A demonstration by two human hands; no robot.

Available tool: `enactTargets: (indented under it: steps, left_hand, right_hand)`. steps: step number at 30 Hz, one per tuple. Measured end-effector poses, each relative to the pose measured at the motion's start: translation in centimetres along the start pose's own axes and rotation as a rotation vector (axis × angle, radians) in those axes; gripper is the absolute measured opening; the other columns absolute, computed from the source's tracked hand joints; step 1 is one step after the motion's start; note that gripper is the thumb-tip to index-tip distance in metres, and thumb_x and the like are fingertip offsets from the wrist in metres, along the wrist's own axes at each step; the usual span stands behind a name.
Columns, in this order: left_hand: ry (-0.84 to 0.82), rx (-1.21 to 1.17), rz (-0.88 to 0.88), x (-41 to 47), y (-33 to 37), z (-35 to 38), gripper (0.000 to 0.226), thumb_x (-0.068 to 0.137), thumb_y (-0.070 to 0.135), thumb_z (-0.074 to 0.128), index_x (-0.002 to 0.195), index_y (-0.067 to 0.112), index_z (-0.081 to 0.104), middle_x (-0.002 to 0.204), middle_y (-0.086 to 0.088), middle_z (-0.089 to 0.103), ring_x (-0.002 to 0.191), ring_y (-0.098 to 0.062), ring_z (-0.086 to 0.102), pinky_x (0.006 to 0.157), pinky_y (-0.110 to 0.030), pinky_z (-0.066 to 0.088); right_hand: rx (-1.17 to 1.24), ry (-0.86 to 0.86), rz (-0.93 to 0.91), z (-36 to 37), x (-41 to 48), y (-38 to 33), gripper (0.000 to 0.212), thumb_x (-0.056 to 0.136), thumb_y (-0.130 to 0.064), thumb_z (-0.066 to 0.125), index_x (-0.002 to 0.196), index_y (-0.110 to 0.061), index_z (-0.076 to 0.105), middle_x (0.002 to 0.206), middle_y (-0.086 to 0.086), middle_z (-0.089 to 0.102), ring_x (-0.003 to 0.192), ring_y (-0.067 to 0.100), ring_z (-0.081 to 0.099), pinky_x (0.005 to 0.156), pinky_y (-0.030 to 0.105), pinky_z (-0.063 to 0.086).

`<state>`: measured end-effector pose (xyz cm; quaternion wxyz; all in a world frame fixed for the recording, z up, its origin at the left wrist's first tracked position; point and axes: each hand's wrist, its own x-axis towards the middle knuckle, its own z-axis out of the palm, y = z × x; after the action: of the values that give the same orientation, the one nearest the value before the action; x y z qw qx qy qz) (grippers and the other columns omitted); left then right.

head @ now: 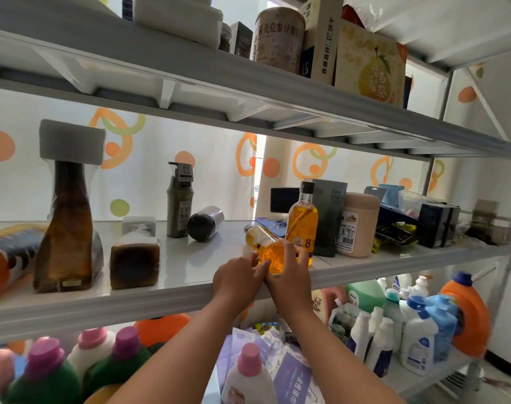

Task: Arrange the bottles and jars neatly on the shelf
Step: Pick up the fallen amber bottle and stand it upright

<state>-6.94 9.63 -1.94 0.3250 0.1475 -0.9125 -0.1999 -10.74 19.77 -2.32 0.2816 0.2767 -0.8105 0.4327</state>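
A clear bottle of yellow liquid (263, 243) lies on its side on the white middle shelf (190, 258), its base toward me. My right hand (292, 275) wraps the base end of it. My left hand (238, 275) touches the same end with its fingertips. Just behind stands an upright yellow bottle with a black cap (303, 220). Farther left a dark jar (205, 223) lies tipped over, beside an upright olive pump bottle (180, 205). A tall brown wrapped bottle (67, 225) and a short brown wrapped jar (135, 260) stand at the left.
A pink tub (357, 225), a dark box (330, 217) and piled packets (408, 223) crowd the shelf's right end. An orange bottle (3, 258) lies at the far left. Boxes and a tin (277, 39) sit on the upper shelf. Detergent bottles (417, 330) fill the lower shelf.
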Motion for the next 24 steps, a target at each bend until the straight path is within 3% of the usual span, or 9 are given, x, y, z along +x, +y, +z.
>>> enactTargets:
  steps: [6, 12, 17, 20, 24]
  left_hand:
    - [0.065, 0.057, 0.038, -0.3, 0.0, 0.2, 0.049, 0.092, 0.058, 0.032, 0.114, 0.024, 0.059, 0.102, -0.005, 0.071, 0.091, -0.023, 0.066, 0.077, -0.037, 0.053]
    - [0.062, 0.082, 0.063, -0.9, 0.2, -0.2, 0.049, 0.093, 0.056, 0.031, 0.116, 0.023, 0.059, 0.102, -0.004, 0.071, 0.09, -0.022, 0.065, 0.076, -0.033, 0.052]
    - [-0.009, -0.135, 0.077, -1.4, 0.3, -1.4, 0.041, 0.095, 0.046, 0.039, 0.12, 0.023, 0.062, 0.112, -0.004, 0.069, 0.101, -0.021, 0.064, 0.086, -0.036, 0.051]
    - [0.121, -0.273, 0.04, -2.3, 0.1, -2.6, 0.032, 0.094, 0.038, 0.046, 0.108, 0.019, 0.067, 0.104, -0.003, 0.072, 0.094, -0.016, 0.065, 0.081, -0.029, 0.051]
    - [0.322, -0.275, -0.013, -3.6, -1.3, -5.0, 0.019, 0.091, 0.035, 0.051, 0.093, 0.023, 0.066, 0.091, 0.003, 0.069, 0.084, -0.012, 0.061, 0.069, -0.025, 0.046]
  right_hand:
    - [0.03, -0.024, -0.031, 0.1, 0.5, 0.8, 0.06, 0.077, -0.032, 0.072, 0.128, -0.025, 0.04, 0.13, 0.009, 0.037, 0.107, 0.027, 0.052, 0.072, 0.023, 0.045]
    - [-0.112, -0.007, -0.029, 0.1, 0.1, 0.5, 0.062, 0.082, -0.035, 0.067, 0.134, -0.025, 0.035, 0.136, 0.009, 0.04, 0.112, 0.029, 0.053, 0.077, 0.031, 0.05]
    - [-0.132, -0.003, 0.01, -0.6, 0.2, 0.1, 0.064, 0.083, -0.041, 0.064, 0.137, -0.023, 0.035, 0.137, 0.011, 0.041, 0.114, 0.031, 0.052, 0.083, 0.036, 0.049]
    - [-0.173, 0.025, 0.036, -0.8, 0.0, -0.7, 0.071, 0.078, -0.043, 0.068, 0.137, -0.024, 0.034, 0.141, 0.013, 0.034, 0.119, 0.032, 0.045, 0.09, 0.041, 0.048]
    - [-0.224, 0.129, -0.001, -0.2, -0.8, -3.4, 0.069, 0.074, -0.042, 0.072, 0.133, -0.021, 0.041, 0.133, 0.016, 0.039, 0.12, 0.033, 0.038, 0.093, 0.045, 0.038]
